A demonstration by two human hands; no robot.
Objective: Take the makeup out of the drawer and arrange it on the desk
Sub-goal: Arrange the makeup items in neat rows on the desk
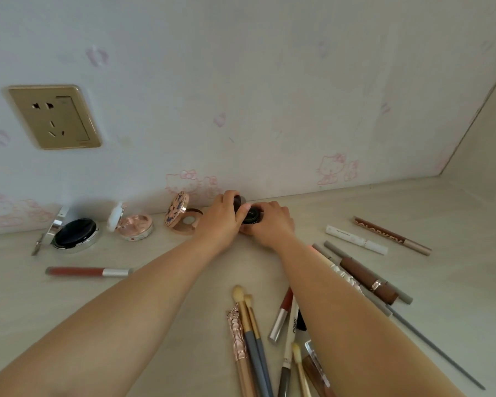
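**Head view: dark compact being set open at the back of the desk**

Head camera entries, nearest first.

Lower centre: bundle of makeup brushes (248, 339), gold and grey handles, lying loose with pens and tubes beside and under the right forearm.

Lower left of centre: red lip gloss tube (88, 272), lying flat, apart from the rest.

Right of centre: brown pencils and sticks (367, 277), crossed untidily; further back a white tube (357, 239) and a brown lettered pencil (393, 232).

Centre, near the wall: left hand (222, 214), fingers curled over the raised lid of a small dark compact (248, 214); right hand (271, 222) wrapped around its base on the desk (184, 296).

Left of the hands, along the wall: floral compact (181, 214), pink compact (132, 224), black cushion compact (73, 234), all open, lids up.

Advice: hold the base down firmly, ease the lid back gently, and line it up level with the three neighbours, leaving a matching gap.
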